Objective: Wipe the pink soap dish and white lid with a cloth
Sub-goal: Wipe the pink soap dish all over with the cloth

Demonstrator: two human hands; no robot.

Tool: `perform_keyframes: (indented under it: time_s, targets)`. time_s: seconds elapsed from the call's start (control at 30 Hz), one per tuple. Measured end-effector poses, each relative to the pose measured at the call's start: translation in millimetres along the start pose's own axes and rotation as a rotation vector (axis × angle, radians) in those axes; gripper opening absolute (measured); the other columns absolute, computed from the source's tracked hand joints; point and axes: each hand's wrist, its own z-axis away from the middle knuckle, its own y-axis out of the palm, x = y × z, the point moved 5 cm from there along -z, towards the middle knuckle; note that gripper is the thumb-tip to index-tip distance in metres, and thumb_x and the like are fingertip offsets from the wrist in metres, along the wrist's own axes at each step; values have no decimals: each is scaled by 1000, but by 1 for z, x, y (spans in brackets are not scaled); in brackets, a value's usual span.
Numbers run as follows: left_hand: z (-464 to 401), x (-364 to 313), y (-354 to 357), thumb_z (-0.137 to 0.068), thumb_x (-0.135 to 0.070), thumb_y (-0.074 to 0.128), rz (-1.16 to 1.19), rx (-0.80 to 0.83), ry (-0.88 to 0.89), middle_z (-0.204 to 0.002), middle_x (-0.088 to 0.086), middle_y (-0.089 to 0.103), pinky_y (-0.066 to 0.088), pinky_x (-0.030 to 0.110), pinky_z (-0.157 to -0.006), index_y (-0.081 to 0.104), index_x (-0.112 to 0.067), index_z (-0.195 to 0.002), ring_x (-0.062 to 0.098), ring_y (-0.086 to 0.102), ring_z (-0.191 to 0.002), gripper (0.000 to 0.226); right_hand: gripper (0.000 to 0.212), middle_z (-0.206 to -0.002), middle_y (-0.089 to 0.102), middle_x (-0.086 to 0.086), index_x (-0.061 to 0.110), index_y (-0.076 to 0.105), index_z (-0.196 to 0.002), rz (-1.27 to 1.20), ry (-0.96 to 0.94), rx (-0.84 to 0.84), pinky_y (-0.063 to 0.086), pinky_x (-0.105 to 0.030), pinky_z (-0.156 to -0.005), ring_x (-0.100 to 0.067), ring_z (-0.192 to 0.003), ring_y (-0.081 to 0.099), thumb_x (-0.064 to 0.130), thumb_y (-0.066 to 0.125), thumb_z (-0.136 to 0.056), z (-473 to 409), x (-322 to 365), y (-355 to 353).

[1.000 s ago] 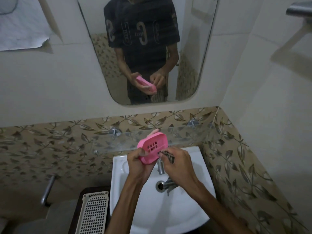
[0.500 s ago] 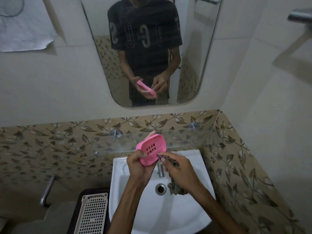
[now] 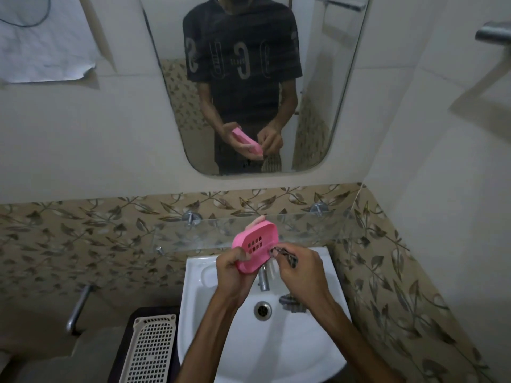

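I see one pink soap dish [image 3: 255, 246], tilted above the white sink [image 3: 210, 322], my left hand [image 3: 235, 269] clasping its lower end. My right hand [image 3: 300, 272] pinches one dark patterned cloth [image 3: 284, 255] against the dish's right edge. One white perforated lid [image 3: 150, 349] lies left of the sink. The mirror [image 3: 326, 87] shows a shirt's reversed lettering, unreadable.

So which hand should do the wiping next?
The right hand: it already pinches the cloth against the dish, which the left hand holds tilted over the sink.
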Motion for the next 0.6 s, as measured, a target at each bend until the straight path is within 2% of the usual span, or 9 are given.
perform_keyframes:
  time_s: [0.07, 0.13, 0.23, 0.3, 0.33, 0.4, 0.47, 0.53, 0.6]
  targets:
    - [0, 1, -3, -49, -14, 57, -4, -10, -10, -127, 21, 66, 56, 33, -70, 76, -8, -119, 30, 67, -101, 73, 12, -81, 74, 12, 28, 74, -96, -56, -6, 105, 59, -32, -65, -6, -71, 68, 34, 64, -96, 5, 5, 7]
    - [2, 2, -5, -50, -14, 56, -18, -23, -18, -139, 27, 57, 52, 33, -70, 68, -4, -131, 34, 58, -109, 82, 14, -84, 74, 16, 32, 75, -98, -113, -4, 182, 57, -24, -64, -4, -73, 69, 38, 62, -95, 9, 11, 11]
    - [2, 0, -3, -52, -12, 54, -14, -33, -4, -149, 34, 48, 45, 42, -83, 56, 4, -141, 42, 47, -121, 91, 16, -83, 75, 1, 17, 75, -94, -118, 23, 72, 57, -41, -74, -15, -78, 69, 27, 64, -100, 7, 5, 3]
    - [1, -3, -5, -52, -12, 54, -4, -43, 18, -146, 32, 52, 41, 44, -87, 55, 4, -141, 42, 46, -124, 91, 22, -81, 72, -1, 14, 74, -92, -174, 51, 87, 56, -42, -72, -19, -77, 67, 29, 60, -103, 7, 4, 1]
    - [1, -5, -5, -52, -12, 53, 11, -44, 24, -142, 30, 54, 41, 45, -89, 55, 3, -142, 42, 46, -124, 91, 22, -82, 72, 0, 17, 74, -93, -202, 61, 108, 54, -37, -70, -16, -77, 67, 29, 58, -104, 7, 5, 2]
    - [0, -7, -6, -53, -12, 53, 37, -40, 24, -140, 27, 56, 43, 47, -92, 54, 2, -144, 42, 46, -125, 92, 19, -89, 74, 11, 27, 76, -102, -256, 81, 120, 51, -15, -64, -4, -81, 69, 22, 58, -104, 5, 5, 1]
    - [0, -9, -4, -53, -12, 54, 44, -27, 29, -139, 28, 57, 43, 48, -96, 54, 1, -145, 42, 46, -126, 93, 22, -97, 74, 22, 31, 73, -114, -273, 87, 81, 51, -7, -72, 5, -90, 69, 16, 60, -103, 1, 6, -5]
    - [0, -10, 1, -53, -11, 53, 15, -4, 41, -140, 28, 56, 40, 49, -97, 53, 2, -145, 41, 46, -126, 93, 20, -101, 74, 21, 28, 71, -118, -130, 12, 37, 54, -10, -76, 5, -94, 68, 20, 63, -101, -5, 9, -10]
    - [-1, -9, 5, -53, -11, 53, -10, 19, 43, -141, 27, 56, 38, 47, -94, 52, 3, -145, 40, 45, -126, 93, 14, -98, 75, 15, 27, 71, -113, 21, -68, 0, 57, -21, -76, 0, -88, 68, 24, 64, -100, -5, 12, -11]
